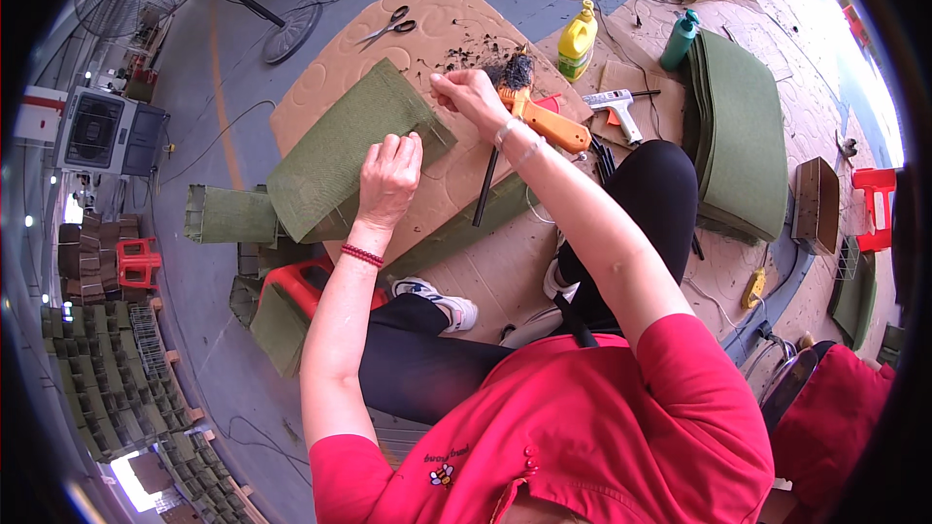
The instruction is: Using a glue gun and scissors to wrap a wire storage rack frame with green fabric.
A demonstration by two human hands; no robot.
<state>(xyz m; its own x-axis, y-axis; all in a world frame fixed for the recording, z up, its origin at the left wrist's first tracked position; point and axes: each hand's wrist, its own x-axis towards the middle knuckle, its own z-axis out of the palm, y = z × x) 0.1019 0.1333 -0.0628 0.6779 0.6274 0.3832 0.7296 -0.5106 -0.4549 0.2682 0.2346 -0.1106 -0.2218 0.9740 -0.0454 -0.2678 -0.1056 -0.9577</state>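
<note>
A green, fabric-textured panel [345,150] lies slanted across the cardboard-topped work surface [330,68]. My left hand [390,180] is over the panel's right part, its fingers curled closed; whatever they hold is hidden. Further up and to the right, my right hand [471,100] has thumb and fingers pinched together by the panel's far right corner. Anything in that pinch is too small to make out. Just right of it lies an orange-handled tool [553,126], close to a dark clump of black scraps [515,70]. A black stick [483,192] points down near my right forearm.
Black-handled scissors [390,26] lie at the back. To the right are a yellow jug [578,39], a white glue gun [618,112], a green bottle [680,39] and stacked green sheets [738,136]. A red stool [291,286] and green boxes [231,213] stand on the left.
</note>
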